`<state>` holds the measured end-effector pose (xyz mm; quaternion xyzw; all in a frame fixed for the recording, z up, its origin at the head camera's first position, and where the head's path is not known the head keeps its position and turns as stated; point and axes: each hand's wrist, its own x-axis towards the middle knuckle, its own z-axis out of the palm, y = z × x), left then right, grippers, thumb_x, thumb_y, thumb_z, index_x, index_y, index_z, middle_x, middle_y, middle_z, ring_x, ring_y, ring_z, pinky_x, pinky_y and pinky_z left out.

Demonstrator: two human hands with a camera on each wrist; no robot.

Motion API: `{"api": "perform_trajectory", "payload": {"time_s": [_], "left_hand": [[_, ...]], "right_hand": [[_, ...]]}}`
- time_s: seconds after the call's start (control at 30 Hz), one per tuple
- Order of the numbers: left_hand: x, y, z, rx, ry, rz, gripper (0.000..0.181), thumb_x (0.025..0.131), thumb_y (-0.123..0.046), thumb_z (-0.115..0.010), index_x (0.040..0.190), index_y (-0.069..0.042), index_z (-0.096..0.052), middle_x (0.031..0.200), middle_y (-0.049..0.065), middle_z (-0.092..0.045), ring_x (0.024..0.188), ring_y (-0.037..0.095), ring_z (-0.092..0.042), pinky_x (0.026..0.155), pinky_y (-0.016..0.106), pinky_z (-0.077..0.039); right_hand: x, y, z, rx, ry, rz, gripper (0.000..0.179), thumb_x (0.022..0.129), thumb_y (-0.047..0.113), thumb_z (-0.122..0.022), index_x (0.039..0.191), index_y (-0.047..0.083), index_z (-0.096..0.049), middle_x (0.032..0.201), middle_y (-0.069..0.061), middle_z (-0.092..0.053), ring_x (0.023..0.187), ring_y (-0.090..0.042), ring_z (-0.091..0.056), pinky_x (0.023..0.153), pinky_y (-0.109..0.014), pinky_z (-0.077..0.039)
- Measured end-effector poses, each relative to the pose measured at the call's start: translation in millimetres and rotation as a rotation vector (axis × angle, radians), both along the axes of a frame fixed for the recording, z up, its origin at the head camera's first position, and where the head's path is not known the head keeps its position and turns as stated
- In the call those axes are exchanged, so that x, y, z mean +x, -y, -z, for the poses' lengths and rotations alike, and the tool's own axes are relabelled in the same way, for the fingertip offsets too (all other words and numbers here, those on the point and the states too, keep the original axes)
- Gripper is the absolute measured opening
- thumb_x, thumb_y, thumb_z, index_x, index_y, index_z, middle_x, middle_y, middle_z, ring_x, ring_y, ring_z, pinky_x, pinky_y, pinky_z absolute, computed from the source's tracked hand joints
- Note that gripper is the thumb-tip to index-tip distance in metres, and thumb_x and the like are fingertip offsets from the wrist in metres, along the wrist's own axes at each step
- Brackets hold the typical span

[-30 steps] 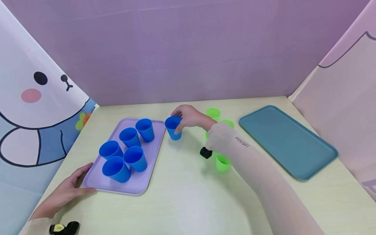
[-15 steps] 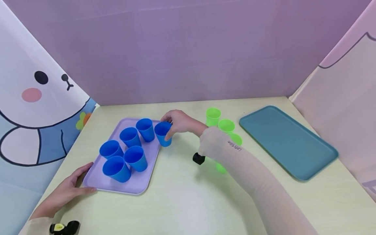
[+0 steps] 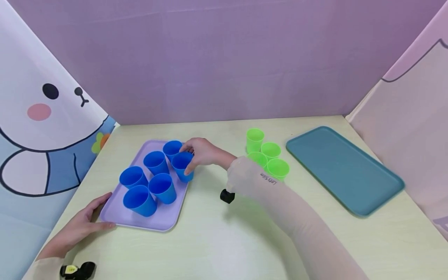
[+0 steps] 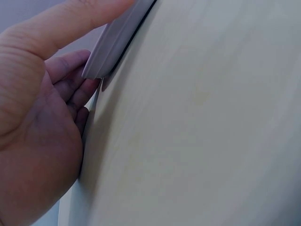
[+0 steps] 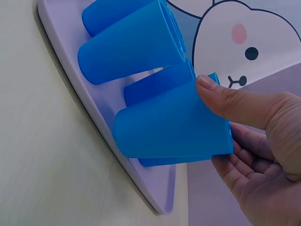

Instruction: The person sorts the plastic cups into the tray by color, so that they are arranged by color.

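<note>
My right hand (image 3: 204,152) pinches a blue cup (image 5: 171,125) by its rim, thumb on one side and fingers on the other. The cup is upright over the right edge of the lilac tray (image 3: 162,222), close beside the far blue cup (image 3: 171,148). Several more blue cups (image 3: 162,188) stand upright on the tray. At the tray's near left corner is my left hand (image 3: 78,229), its thumb along the front edge and its fingers at the left side. In the left wrist view the thumb (image 4: 70,23) overlaps the tray's rim (image 4: 120,40).
Several green cups (image 3: 278,168) stand in a cluster right of the middle, partly hidden by the right sleeve (image 3: 280,210). A teal tray (image 3: 344,169) lies at the right with nothing on it. A purple cloth wall (image 3: 227,62) closes off the back of the table.
My right hand has carried the blue cup leftward and nearer, from the table right of the lilac tray to over its edge. More green cups show now. My left hand has stayed put.
</note>
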<state>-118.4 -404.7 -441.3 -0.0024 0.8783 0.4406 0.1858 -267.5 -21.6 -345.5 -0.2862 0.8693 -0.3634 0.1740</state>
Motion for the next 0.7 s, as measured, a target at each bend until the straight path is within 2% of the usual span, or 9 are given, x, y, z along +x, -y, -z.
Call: {"api": "perform_trajectory", "payload": {"time_s": [0.3,0.7], "left_hand": [[0.1,0.2,-0.7,0.007,-0.002,0.001,0.101,0.089,-0.018,-0.076,0.157,0.003,-0.005,0.158,0.037,-0.004,0.139,0.061,-0.003,0.101,0.080,-0.016],[-0.2,-1.0,-1.3,-0.005,0.007,-0.001,0.101,0.089,-0.019,-0.075,0.158,0.001,-0.004,0.158,0.036,-0.004,0.140,0.061,-0.004,0.101,0.080,-0.018]], "right_hand": [[4.5,13,6.4,-0.017,0.006,-0.009,0.069,0.071,0.019,-0.092,0.132,0.006,-0.062,0.123,-0.003,-0.061,0.111,-0.016,-0.054,0.085,-0.018,-0.051],[6.3,20,13.7,-0.011,0.014,-0.008,0.069,0.072,0.018,-0.091,0.133,0.007,-0.062,0.127,-0.004,-0.061,0.114,-0.017,-0.054,0.087,-0.018,-0.051]]}}
